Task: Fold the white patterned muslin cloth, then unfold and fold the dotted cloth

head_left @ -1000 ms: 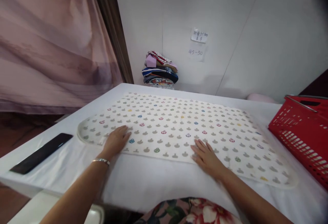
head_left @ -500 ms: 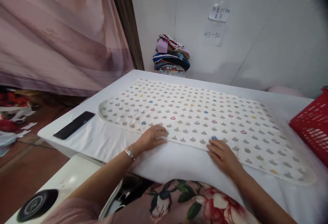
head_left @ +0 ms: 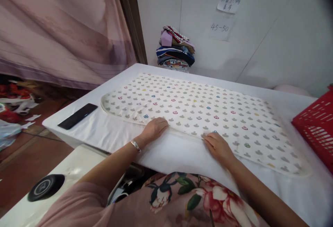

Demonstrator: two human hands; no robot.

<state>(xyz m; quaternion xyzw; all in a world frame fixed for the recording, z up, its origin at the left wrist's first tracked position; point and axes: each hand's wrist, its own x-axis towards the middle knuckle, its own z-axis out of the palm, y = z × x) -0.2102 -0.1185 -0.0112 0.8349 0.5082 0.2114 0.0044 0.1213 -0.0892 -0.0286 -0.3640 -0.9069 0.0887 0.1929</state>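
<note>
A white cloth [head_left: 187,105] printed with small grey and coloured motifs lies spread over the white-covered table [head_left: 166,154]. Its left end is rounded, with layered edges there. My left hand [head_left: 156,128] is closed at the cloth's near edge, fingers curled over it, a bracelet on the wrist. To its right, my right hand [head_left: 217,147] pinches the same edge between thumb and fingers. Between the two hands the edge runs nearly straight and looks slightly lifted. The fingertips are partly hidden.
A black phone-like slab [head_left: 77,116] lies on the table's left side. The red plastic basket [head_left: 316,126] stands at the right. Folded clothes [head_left: 175,50] are stacked by the wall behind. A pink curtain [head_left: 65,29] hangs at the left, above a floor with scattered items.
Both hands have closed on the near edge of the cloth, where before they lay flatter on it. The right hand has shifted slightly left. The view has tilted down a little.
</note>
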